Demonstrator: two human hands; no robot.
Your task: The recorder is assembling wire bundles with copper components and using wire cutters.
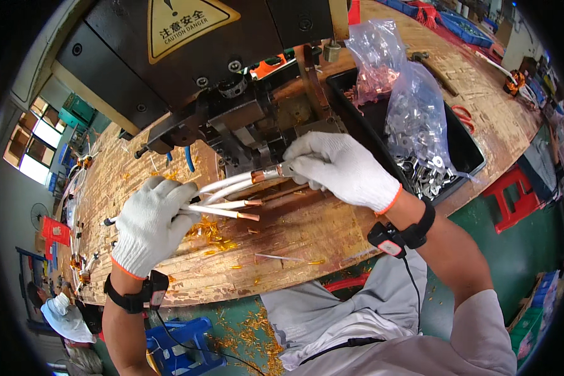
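Note:
My left hand (151, 222), in a white knit glove, is closed around a bundle of white cables (216, 211) with stripped copper ends. Two of the cables stick out below with bare copper tips. The other two run up and right toward a metal cable lug (271, 173), where copper strands show. At that lug, my right hand (341, 166), gloved as well, pinches the far end between thumb and fingers. The lug lies just in front of the dark metal die area (247, 141) of a press; whether it touches the die I cannot tell.
The black press (188, 62) with a yellow warning sign stands over the worn wooden table (294, 244). To the right, a black tray (476, 160) holds plastic bags of metal lugs (420, 125). Red-handled scissors (464, 118) and a hammer (442, 75) lie beyond. Orange scraps (210, 235) litter the table.

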